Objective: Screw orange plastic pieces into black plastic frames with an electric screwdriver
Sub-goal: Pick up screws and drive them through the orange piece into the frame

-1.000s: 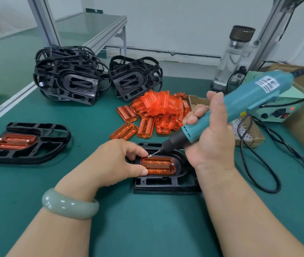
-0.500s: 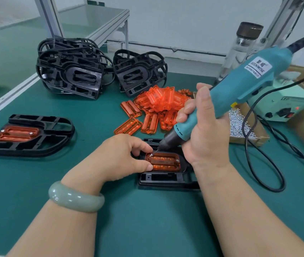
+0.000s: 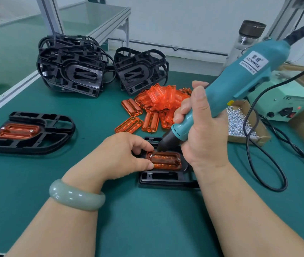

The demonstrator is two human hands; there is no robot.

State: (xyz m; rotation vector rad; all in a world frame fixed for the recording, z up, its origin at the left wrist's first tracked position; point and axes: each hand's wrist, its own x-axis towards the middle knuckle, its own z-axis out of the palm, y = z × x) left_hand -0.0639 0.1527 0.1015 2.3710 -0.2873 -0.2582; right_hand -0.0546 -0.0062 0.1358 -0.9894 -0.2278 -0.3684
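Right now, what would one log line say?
right hand: grips screwdriver, bit on left screw | left hand: pinches orange piece in black frame | right screw: in place

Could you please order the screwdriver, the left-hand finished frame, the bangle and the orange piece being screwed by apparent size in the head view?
1. screwdriver
2. finished frame, close behind; the screwdriver is nearer the camera, so this is unsure
3. bangle
4. orange piece

The left hand hides part of the orange piece, the right hand part of the screwdriver.
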